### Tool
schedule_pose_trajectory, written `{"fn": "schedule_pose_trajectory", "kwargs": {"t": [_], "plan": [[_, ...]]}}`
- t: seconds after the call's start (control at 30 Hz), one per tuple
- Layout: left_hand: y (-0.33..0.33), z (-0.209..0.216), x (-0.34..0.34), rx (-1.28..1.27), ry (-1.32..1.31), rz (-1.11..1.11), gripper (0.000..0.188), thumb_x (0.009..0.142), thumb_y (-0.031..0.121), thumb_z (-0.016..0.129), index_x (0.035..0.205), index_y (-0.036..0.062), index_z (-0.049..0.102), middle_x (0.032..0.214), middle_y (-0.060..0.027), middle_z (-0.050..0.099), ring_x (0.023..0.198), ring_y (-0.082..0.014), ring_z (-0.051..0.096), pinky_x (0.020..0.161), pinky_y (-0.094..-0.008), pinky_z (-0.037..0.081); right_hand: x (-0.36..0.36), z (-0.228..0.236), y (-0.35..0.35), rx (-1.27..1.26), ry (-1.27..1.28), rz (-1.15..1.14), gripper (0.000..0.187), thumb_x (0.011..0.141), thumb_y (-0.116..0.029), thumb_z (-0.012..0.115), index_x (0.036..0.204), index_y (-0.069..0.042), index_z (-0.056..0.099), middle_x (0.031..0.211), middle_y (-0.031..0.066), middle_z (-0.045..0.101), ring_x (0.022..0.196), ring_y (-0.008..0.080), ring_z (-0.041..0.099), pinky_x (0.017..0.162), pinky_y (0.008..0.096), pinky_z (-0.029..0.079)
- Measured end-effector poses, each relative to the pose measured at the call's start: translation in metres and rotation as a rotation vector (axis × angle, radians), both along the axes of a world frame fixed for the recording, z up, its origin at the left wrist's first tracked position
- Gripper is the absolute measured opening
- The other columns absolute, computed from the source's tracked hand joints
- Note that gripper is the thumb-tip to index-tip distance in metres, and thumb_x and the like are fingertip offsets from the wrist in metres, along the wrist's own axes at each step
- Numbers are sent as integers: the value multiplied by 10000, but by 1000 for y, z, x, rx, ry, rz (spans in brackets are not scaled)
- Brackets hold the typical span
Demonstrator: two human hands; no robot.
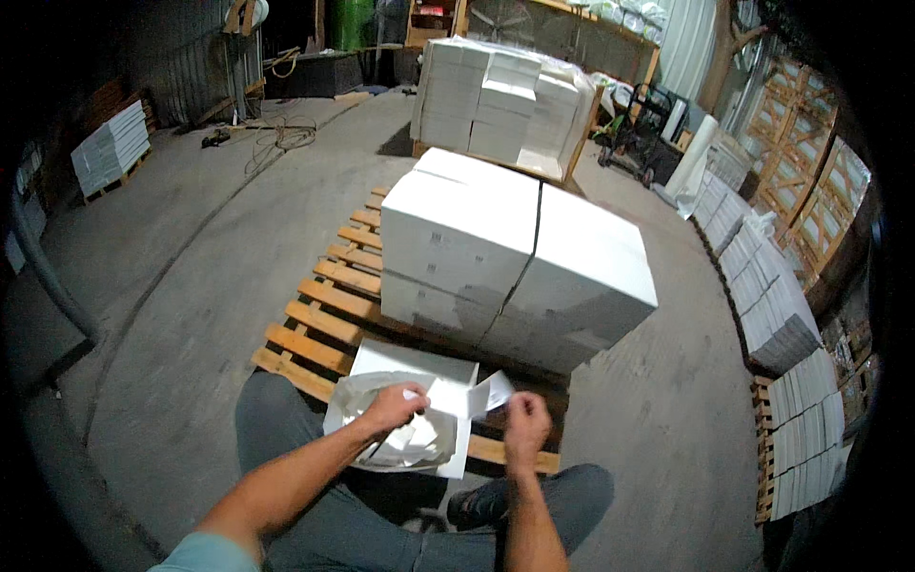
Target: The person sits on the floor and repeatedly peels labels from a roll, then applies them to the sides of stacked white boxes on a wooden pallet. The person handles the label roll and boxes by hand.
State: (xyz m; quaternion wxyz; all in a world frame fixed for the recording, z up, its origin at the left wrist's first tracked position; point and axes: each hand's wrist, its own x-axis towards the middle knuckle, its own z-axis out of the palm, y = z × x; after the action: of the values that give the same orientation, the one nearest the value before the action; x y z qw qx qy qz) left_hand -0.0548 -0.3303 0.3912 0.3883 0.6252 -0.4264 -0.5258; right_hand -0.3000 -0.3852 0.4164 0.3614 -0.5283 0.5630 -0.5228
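Observation:
Between my two hands a folded white paper piece [450, 398] is stretched out, its right end bent up. My left hand [395, 408] pinches its left end. The fingers of my right hand [527, 427] are closed at the right end. Below them, between my knees, an open white container [341, 398], box or bag, holds several loose white pieces [424, 440]; their kind I cannot make out. A flat white panel [405, 358] lies at its far side, on the wooden pallet [329, 319].
Strapped white cartons [467, 257] stand on the pallet just ahead. Behind them is a wrapped stack of white boxes [457, 95]. A hand truck [634, 138] stands at back right, with stacked white bundles [777, 310] along the right. A cable [281, 138] lies on the floor.

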Motion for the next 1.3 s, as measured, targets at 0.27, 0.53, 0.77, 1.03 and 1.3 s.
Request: {"fn": "schedule_pose_trajectory", "kwargs": {"t": [0.27, 0.53, 0.77, 1.03, 1.3], "plan": [[2, -26, 9, -7, -675, 37, 279, 814, 252, 611, 998, 58, 690, 971, -226, 683, 937, -392, 648, 812, -489, 504, -63, 28, -23, -118, -211, -313, 183, 964, -181, 579, 970, -1, 614, 808, 26, 612, 731, 93, 568, 633, 257, 466], [5, -8, -8, -200, -743, 8, 344, 861, 313, 611, 1066, 49, 693, 1021, -191, 695, 925, -378, 660, 829, -464, 505, -36, 52, -5, -187, 159, -300, 188, 939, -195, 613, 963, -9, 624, 799, 83, 651, 724, 201, 621, 690, 345, 497], [-29, 74, -81, -38, -162, -78, 529, 903, 508, 602, 1018, 1, 703, 876, -155, 707, 814, -229, 661, 751, -350, 503, -31, 52, 0, -378, 379, -213, 122, 920, -127, 629, 930, -5, 624, 829, 122, 655, 735, 278, 650, 668, 378, 516], [-62, 37, -124, -90, -305, -212, 492, 809, 472, 684, 982, 12, 708, 854, -188, 709, 804, -285, 687, 737, -364, 520, -45, 55, -1, -334, 333, -279, 139, 920, -144, 626, 931, -5, 623, 843, 126, 663, 750, 291, 658, 670, 395, 512], [-88, 24, -129, -164, -253, -220, 330, 816, 346, 676, 938, 44, 729, 820, -156, 711, 752, -258, 679, 703, -356, 513, -74, 45, -43, -103, 53, -428, 191, 898, -172, 614, 922, 17, 637, 716, 61, 630, 655, 151, 588, 637, 309, 471]]}}
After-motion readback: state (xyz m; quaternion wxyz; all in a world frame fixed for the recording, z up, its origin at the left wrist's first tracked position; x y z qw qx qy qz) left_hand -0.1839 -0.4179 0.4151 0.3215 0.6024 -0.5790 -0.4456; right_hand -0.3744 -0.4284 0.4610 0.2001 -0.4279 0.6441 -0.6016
